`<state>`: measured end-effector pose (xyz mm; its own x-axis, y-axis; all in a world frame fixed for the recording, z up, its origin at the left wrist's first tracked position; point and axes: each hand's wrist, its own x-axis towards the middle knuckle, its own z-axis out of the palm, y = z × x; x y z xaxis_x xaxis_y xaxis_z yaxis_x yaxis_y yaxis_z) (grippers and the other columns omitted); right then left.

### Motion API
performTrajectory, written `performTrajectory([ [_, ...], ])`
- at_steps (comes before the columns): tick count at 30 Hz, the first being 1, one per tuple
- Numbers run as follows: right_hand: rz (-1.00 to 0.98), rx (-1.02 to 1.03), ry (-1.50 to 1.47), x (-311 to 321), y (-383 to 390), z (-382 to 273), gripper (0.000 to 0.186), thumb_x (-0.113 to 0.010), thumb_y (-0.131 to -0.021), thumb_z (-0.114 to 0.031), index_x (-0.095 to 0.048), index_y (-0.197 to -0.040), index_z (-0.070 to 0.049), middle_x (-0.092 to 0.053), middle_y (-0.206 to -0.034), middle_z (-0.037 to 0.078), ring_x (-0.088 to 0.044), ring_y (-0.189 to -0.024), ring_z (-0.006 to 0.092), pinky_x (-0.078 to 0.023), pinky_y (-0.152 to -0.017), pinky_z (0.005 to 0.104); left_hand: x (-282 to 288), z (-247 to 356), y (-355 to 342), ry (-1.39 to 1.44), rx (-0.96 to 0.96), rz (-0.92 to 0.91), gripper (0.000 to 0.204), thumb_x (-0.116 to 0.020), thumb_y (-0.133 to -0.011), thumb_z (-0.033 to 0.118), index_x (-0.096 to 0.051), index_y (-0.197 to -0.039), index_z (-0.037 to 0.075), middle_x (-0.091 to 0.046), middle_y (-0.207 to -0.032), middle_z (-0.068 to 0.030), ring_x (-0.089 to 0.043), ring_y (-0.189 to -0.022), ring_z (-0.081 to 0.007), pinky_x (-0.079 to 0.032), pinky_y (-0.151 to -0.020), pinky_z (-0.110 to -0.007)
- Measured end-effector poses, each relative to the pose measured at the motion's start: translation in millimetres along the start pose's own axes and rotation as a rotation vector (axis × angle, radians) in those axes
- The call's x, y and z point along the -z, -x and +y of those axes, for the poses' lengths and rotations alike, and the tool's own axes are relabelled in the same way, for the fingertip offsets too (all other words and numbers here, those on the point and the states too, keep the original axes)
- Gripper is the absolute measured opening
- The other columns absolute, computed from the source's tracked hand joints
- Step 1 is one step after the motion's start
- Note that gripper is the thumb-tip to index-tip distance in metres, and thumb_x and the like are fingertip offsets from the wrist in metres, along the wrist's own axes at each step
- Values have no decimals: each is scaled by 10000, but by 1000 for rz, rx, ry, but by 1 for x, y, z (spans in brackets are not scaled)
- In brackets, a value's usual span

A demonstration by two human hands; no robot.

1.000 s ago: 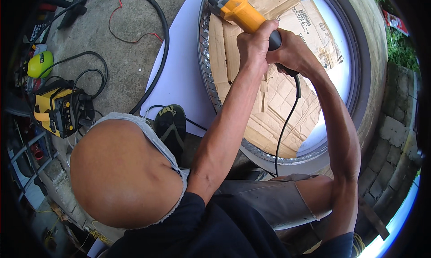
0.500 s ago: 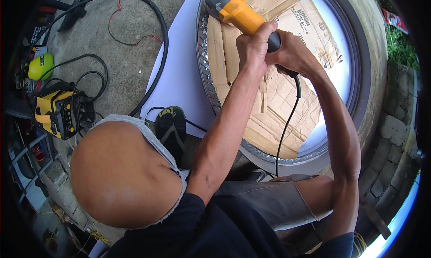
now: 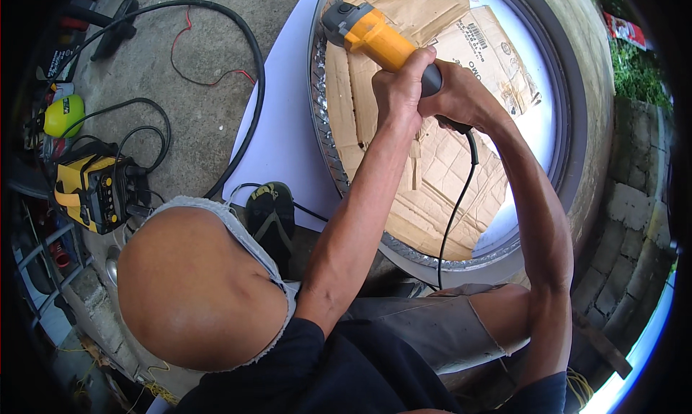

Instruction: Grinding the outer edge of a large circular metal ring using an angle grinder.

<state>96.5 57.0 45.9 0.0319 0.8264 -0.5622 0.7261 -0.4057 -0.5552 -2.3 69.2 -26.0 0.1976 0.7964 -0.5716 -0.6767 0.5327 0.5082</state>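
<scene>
At the far left a yellow-and-black machine (image 3: 90, 190) stands on the concrete floor (image 3: 202, 39), with a thick black cable (image 3: 261, 75) arching over that floor toward a white sheet (image 3: 288, 75). Right of the sheet, the yellow-and-grey power tool (image 3: 386, 43), shaped like an angle grinder, is held slantwise above the cardboard (image 3: 432, 169), its grey head (image 3: 344, 21) at the left side of a round metal ring (image 3: 569, 111); whether the head touches the ring cannot be told from above. It looks rigid and fairly heavy, with the weight probably toward the head, so it would tend to tip nose-down in a one-handed hold. The moulded body seems hard and tough; its yellow part looks smooth, perhaps a little slippery to a sweaty palm. The left hand (image 3: 400, 90) is wrapped around the body near where yellow gives way to dark grey, its thumb over the top and the other fingers mostly out of sight. The right hand (image 3: 461, 93) is closed on the dark rear handle, its fingertips largely hidden. Body and handle seem the sound places to grip, clear of the head. The limp black cord (image 3: 473, 151) hangs from the handle across the cardboard and should add only slight drag.
</scene>
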Motion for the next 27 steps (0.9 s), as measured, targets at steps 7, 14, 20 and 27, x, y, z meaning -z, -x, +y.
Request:
performTrajectory([
  [7, 21, 23, 7, -4, -3, 3, 500, -784, -657, -194, -660, -1073, 54, -709, -791, 133, -678, -605, 177, -560, -548, 306, 2, 0, -1, -23, 19, 33, 481, -854, -733, 215, -669, -1049, -96, -679, -987, -145, -676, -846, -225, -552, -764, -366],
  [14, 87, 51, 17, -4, -1, 10, 513, -776, -670, -198, -647, -1092, 63, -698, -760, 118, -662, -583, 171, -546, -532, 303, -4, -2, -6, -63, 6, 8, 412, -862, -748, 246, -684, -981, -44, -681, -905, -102, -667, -765, -189, -556, -682, -337],
  [20, 65, 26, -36, -1, 4, 3, 511, -776, -673, -198, -646, -1092, 64, -693, -750, 117, -657, -565, 161, -537, -520, 300, -6, 3, 0, -60, 14, 2, 394, -859, -751, 246, -683, -973, -28, -679, -896, -95, -663, -756, -183, -555, -676, -343],
  [27, 29, 3, -8, -9, 4, -7, 492, -773, -686, -200, -647, -1086, 56, -696, -753, 123, -663, -570, 165, -540, -524, 300, 6, 6, -4, -54, -1, 2, 405, -856, -757, 240, -675, -997, -32, -674, -902, -92, -668, -767, -182, -562, -685, -344],
])
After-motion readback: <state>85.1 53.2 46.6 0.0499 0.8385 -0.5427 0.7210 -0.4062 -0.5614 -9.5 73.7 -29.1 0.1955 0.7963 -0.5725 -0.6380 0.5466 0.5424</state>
